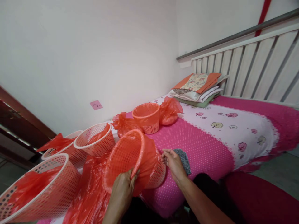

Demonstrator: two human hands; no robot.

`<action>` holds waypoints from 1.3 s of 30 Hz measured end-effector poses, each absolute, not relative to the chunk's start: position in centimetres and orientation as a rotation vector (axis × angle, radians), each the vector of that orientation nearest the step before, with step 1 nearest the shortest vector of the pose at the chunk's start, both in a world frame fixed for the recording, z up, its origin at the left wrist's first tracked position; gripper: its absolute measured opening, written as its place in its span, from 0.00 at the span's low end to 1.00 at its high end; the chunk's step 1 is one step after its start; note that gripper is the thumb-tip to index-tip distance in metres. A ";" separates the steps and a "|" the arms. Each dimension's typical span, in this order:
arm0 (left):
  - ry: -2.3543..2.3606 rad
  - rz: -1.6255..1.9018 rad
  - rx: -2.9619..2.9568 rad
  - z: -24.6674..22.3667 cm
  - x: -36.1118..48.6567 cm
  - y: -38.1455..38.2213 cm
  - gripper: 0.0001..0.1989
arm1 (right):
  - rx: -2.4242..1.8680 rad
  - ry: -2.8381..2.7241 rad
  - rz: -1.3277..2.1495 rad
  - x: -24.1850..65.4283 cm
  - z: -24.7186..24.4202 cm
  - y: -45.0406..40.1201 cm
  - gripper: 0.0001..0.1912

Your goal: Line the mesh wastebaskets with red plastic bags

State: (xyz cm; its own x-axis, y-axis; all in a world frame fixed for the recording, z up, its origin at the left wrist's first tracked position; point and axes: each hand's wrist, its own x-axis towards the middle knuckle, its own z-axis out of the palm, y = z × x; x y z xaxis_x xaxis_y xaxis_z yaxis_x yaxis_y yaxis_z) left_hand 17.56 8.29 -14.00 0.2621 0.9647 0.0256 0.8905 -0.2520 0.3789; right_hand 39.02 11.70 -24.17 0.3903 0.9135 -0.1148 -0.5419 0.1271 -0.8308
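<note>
A pink perforated basket (159, 174) lies tilted toward the left on the pink dotted bedspread. A thin red plastic bag (149, 158) lines it and is folded over its rim onto the outer side. My left hand (122, 189) grips the near rim, its fingers wrapped round the edge and the bag. At the basket's right side is my right hand (172, 161), its fingers curled together near the bag's edge; whether they pinch the film is too small to tell. A dark grey cloth (183, 160) lies just behind my right hand.
Several baskets with red bags, one nearest (53, 194), stand at the left. Another lined basket (151, 127) stands behind, between bunched red bags (171, 110). Loose red plastic (90, 189) lies left of my left hand. Folded bedding (198, 87) sits by the white headboard (247, 68).
</note>
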 end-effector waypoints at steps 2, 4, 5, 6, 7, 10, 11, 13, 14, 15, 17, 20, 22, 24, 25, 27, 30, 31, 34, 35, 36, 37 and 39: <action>1.695 0.367 2.254 -14.0 17.4 8.1 0.19 | -0.928 -0.496 1.113 39.6 -24.4 11.3 0.20; 1.660 0.334 2.268 -13.9 17.4 7.8 0.17 | -0.947 -0.548 1.106 39.9 -24.3 10.8 0.21; 1.628 0.300 2.281 -13.9 17.4 7.7 0.16 | -0.963 -0.588 1.087 40.1 -24.0 10.5 0.20; 1.595 0.258 2.299 -13.7 17.3 7.6 0.16 | -0.983 -0.631 1.052 40.2 -23.7 10.2 0.20; 1.557 0.211 2.327 -13.6 17.3 7.6 0.16 | -1.003 -0.677 1.004 40.4 -23.2 10.0 0.19; 1.425 0.061 2.512 -13.1 17.1 8.1 0.16 | -1.058 -0.814 0.842 41.3 -21.9 9.4 0.17; 1.379 0.016 2.591 -13.0 17.0 8.4 0.14 | -1.077 -0.846 0.799 41.7 -21.6 9.3 0.17; 1.298 -0.050 2.714 -12.8 16.8 9.1 0.10 | -1.112 -0.877 0.742 42.5 -21.3 9.2 0.16; 1.281 -0.069 2.746 -12.7 16.8 9.4 0.09 | -1.125 -0.875 0.728 42.8 -21.3 9.2 0.16; 1.280 -0.077 2.760 -12.7 16.7 9.5 0.10 | -1.134 -0.866 0.725 43.1 -21.4 9.1 0.16; 1.324 -0.082 2.755 -12.8 16.6 9.3 0.14 | -1.138 -0.849 0.753 43.5 -21.8 9.1 0.17; 1.448 -0.047 2.697 -13.2 16.7 7.6 0.34 | -1.107 -0.879 0.824 43.5 -22.2 8.9 0.17; 1.505 0.064 2.675 -13.3 17.4 5.9 0.50 | -1.083 -0.915 0.843 43.4 -22.3 8.8 0.15; 1.459 0.205 2.710 -13.1 19.1 4.3 0.57 | -1.080 -0.933 0.843 43.3 -22.2 8.7 0.13; 1.401 0.254 2.732 -12.8 20.4 3.7 0.57 | -1.084 -0.936 0.844 43.2 -22.2 8.7 0.13; 1.399 0.265 2.717 -11.9 23.7 3.4 0.50 | -1.088 -0.937 0.849 43.2 -22.0 8.7 0.14; 1.581 0.083 2.595 -10.5 28.4 4.7 0.42 | -1.095 -0.958 0.888 43.3 -21.6 8.6 0.14; 1.681 -0.005 2.544 -10.2 29.5 5.3 0.38 | -1.101 -0.973 0.911 43.5 -21.4 8.4 0.15; 1.793 -0.132 2.505 -10.5 30.5 7.1 0.20 | -1.110 -0.976 0.908 43.8 -21.2 7.9 0.17; 1.805 -0.134 2.509 -10.9 30.3 7.5 0.20 | -1.114 -0.962 0.871 43.8 -21.2 7.7 0.16; 1.818 -0.129 2.515 -11.3 29.9 7.7 0.20 | -1.124 -0.954 0.829 43.7 -21.3 7.5 0.16; 1.834 -0.121 2.524 -11.7 29.4 7.8 0.20 | -1.141 -0.956 0.793 43.5 -21.5 7.2 0.15; 1.855 -0.100 2.553 -12.3 28.6 7.8 0.19 | -1.199 -1.010 0.766 42.8 -22.1 6.8 0.15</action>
